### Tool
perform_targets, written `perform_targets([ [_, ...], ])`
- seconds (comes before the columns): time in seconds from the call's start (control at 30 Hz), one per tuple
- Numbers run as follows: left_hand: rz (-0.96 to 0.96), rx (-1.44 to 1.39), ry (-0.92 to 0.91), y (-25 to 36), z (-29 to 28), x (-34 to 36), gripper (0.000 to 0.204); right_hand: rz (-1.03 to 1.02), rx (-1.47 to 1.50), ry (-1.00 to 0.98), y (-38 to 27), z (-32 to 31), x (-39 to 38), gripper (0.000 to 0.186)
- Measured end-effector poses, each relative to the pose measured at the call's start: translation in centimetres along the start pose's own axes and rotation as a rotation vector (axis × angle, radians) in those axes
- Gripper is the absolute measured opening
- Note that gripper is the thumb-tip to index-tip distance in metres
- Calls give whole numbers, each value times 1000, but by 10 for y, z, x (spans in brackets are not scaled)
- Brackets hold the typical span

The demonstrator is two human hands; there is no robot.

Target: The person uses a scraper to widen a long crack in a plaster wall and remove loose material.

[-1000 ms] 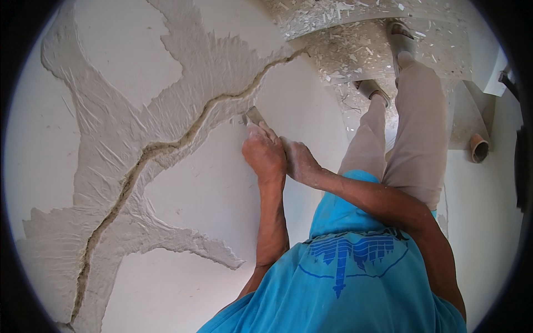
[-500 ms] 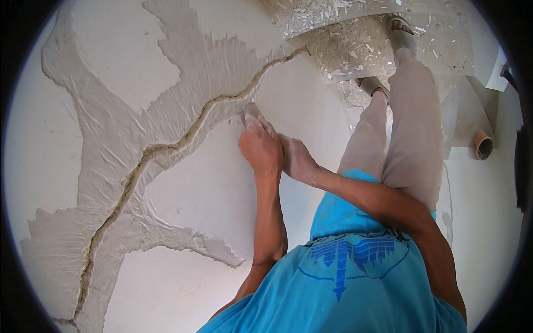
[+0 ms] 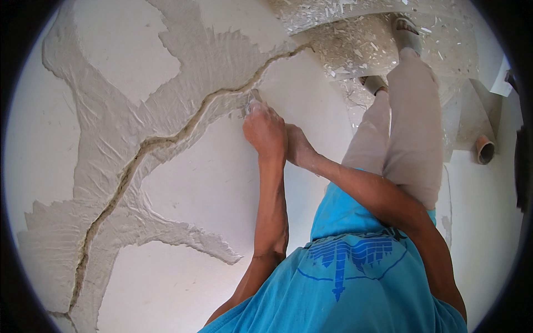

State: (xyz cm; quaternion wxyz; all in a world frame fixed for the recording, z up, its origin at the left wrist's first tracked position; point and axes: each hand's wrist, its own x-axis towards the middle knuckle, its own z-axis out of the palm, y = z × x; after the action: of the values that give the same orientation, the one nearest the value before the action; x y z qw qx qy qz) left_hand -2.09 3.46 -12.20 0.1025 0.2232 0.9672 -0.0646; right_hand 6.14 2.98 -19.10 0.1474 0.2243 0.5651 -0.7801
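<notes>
My left hand [image 3: 264, 129] is closed around a small flat-bladed scraper [image 3: 255, 95]; only the blade end shows past the fingers. The blade meets the white wall [image 3: 205, 161] just below a long jagged crack [image 3: 194, 123]. Grey scraped bands [image 3: 108, 125] with ragged edges run along both sides of this crack and branch off it. Close against the left wrist, my right hand [image 3: 301, 147] reaches in from the right. Its fingers are hidden behind the left hand, so I cannot see what they hold.
White chips and debris [image 3: 355, 47] litter the floor at the top, around my sandalled feet [image 3: 406, 34]. A short brown pipe end [image 3: 484, 150] sticks out at the right. A thin hairline crack [image 3: 448, 205] runs down the white surface nearby.
Both hands have shifted slightly to the right, with the blade moving up a little along the crack's lower edge. The view has tilted slightly.
</notes>
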Motion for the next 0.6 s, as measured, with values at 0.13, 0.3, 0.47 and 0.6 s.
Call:
perform_targets([
  [0.13, -77, -42, -35, 4, 16, -1, 11, 8, 60, 87, 24, 7, 3, 21],
  [0.3, -51, 5, 0, 8, -6, -6, 28, -48, 59, 96, 8, 0, -11, 19],
  [0.47, -106, -59, -76, 11, -17, -16, 26, 8, 48, 63, -1, -6, -21, 18],
  [0.6, -61, -114, -25, 4, 6, -5, 27, -36, 278, 73, 23, 8, -1, 21],
])
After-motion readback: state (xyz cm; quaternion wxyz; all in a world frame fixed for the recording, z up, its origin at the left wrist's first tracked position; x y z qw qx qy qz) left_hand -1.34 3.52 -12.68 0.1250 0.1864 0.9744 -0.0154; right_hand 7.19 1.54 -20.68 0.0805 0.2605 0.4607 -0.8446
